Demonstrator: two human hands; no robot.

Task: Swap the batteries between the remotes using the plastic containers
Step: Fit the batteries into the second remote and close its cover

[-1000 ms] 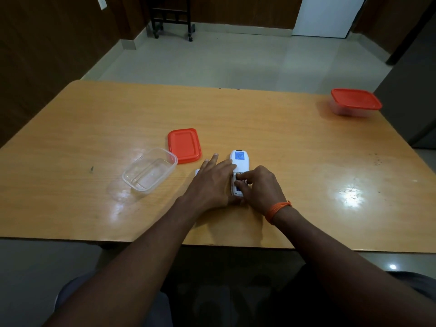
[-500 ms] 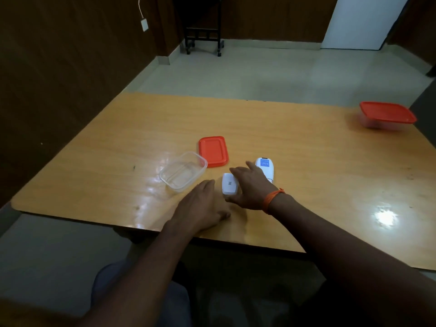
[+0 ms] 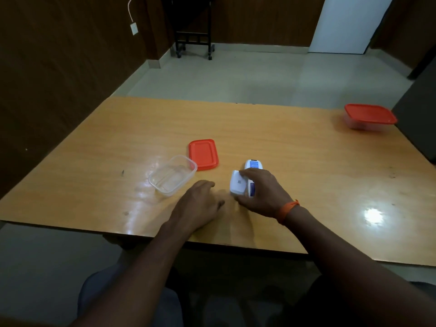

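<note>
A white remote (image 3: 253, 164) with a blue label lies on the wooden table (image 3: 295, 161), mostly hidden under my right hand (image 3: 264, 193). The forefinger and thumb of that hand pinch a short white piece (image 3: 237, 185), which looks like a battery cover, just left of the remote. My left hand (image 3: 200, 204) rests palm down on the table to the left, fingers curled, with nothing visible in it. An open clear plastic container (image 3: 173, 175) stands left of both hands, its red lid (image 3: 203, 154) flat beside it. No batteries are visible.
A second clear container closed with a red lid (image 3: 369, 116) sits at the table's far right corner. The table's near edge runs just below my wrists. A dark wheeled stand (image 3: 193, 31) is on the floor beyond the table.
My left hand has come off the remote and slid back left onto the table. My right hand has shifted left and now grips the white piece. The view has panned left.
</note>
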